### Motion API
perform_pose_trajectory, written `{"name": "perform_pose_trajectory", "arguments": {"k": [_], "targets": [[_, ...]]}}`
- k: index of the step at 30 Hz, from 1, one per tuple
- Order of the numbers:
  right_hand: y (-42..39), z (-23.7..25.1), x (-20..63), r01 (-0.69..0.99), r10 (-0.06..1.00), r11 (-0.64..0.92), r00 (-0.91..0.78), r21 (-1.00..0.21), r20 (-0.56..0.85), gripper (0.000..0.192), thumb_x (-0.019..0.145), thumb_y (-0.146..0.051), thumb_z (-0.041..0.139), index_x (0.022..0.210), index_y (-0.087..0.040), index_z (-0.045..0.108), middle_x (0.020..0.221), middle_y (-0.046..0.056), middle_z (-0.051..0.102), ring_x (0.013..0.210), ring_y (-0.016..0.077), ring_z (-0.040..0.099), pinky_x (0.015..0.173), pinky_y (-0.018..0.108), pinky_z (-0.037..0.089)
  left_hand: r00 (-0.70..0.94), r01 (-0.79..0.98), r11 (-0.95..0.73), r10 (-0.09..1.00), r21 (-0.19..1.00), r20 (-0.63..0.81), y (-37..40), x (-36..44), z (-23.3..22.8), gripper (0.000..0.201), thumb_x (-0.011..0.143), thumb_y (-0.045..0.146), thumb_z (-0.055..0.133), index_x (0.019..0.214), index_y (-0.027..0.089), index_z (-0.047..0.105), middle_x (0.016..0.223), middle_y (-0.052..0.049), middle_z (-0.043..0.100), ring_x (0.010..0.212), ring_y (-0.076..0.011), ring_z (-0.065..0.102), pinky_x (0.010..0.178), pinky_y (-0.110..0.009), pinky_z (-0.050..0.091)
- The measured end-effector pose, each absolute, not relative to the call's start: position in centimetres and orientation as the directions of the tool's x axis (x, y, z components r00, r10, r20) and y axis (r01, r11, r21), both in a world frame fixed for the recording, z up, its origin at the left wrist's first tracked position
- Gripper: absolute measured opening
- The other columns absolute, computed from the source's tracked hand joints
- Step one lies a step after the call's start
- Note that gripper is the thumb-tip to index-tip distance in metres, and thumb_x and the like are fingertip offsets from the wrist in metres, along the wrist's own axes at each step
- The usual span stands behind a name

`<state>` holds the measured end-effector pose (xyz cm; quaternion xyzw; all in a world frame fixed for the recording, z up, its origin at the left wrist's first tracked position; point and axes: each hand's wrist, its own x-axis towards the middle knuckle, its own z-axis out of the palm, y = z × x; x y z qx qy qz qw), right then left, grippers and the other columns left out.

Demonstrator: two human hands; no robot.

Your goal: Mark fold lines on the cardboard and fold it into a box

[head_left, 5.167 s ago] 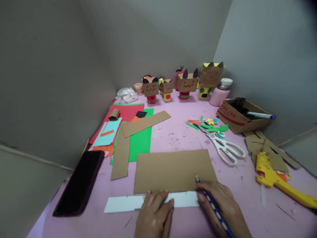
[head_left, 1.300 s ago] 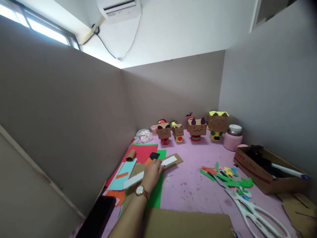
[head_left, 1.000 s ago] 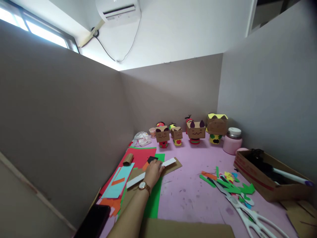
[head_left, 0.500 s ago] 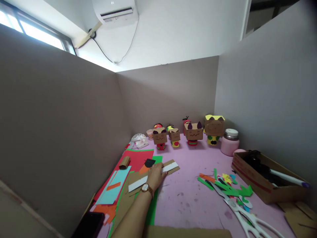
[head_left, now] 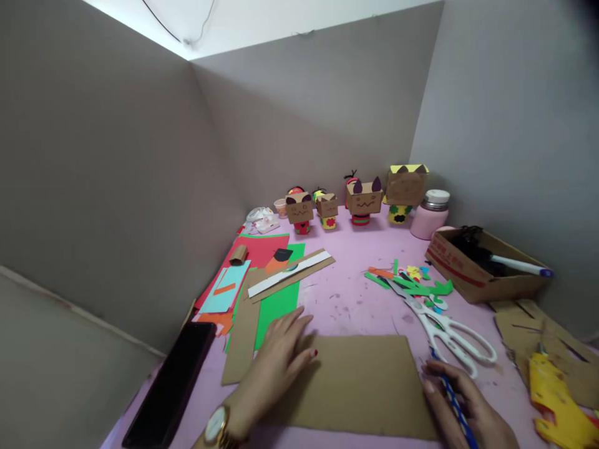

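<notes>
A brown cardboard sheet lies flat near the front of the pink table. My left hand, fingers spread, rests on the sheet's left edge and holds nothing; a watch is on its wrist. My right hand sits at the sheet's right corner and grips a blue pencil. A white paper strip lies farther back on a long cardboard strip, apart from both hands.
White scissors and coloured paper scraps lie right of centre. A yellow glue gun is at the right edge, a cardboard box behind it. A dark phone lies left. Coloured paper sheets and several cardboard figures stand beyond.
My left hand let go of the white strip on the far cardboard strip and came back to the sheet. The view tipped downward, and my right hand with the pencil is in sight again.
</notes>
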<state>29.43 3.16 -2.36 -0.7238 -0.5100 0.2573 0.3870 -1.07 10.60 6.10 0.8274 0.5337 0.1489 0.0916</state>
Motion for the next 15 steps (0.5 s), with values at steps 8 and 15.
{"name": "perform_pose_trajectory", "arguments": {"k": [8,15], "targets": [[2.5,-2.5,28.4,0.776,0.951,-0.124,0.27,-0.619,0.148,0.041,0.084,-0.051,0.041,0.109,-0.022,0.055,0.108,0.012,0.071,0.095,0.0283,0.069,0.077,0.039,0.054,0.119,0.923,-0.204,0.957,0.327,0.264,3.9,-5.2,1.2,0.041,0.091,0.032,0.043,0.128,0.016,0.05,0.135,-0.017,0.051,0.124,-0.0293,0.05,0.097,-0.052,0.045],[2.6,-0.5,27.6,0.621,0.951,-0.155,0.304,-0.769,0.054,0.035,0.08,-0.049,0.048,0.101,-0.023,0.056,0.091,0.008,0.072,0.076,0.0259,0.069,0.065,0.034,0.051,-0.045,0.823,-0.155,0.941,0.546,0.335,2.0,-3.6,-1.0,0.046,0.084,0.034,0.052,0.127,0.016,0.051,0.128,-0.015,0.055,0.12,-0.0302,0.051,0.1,-0.056,0.042]]}}
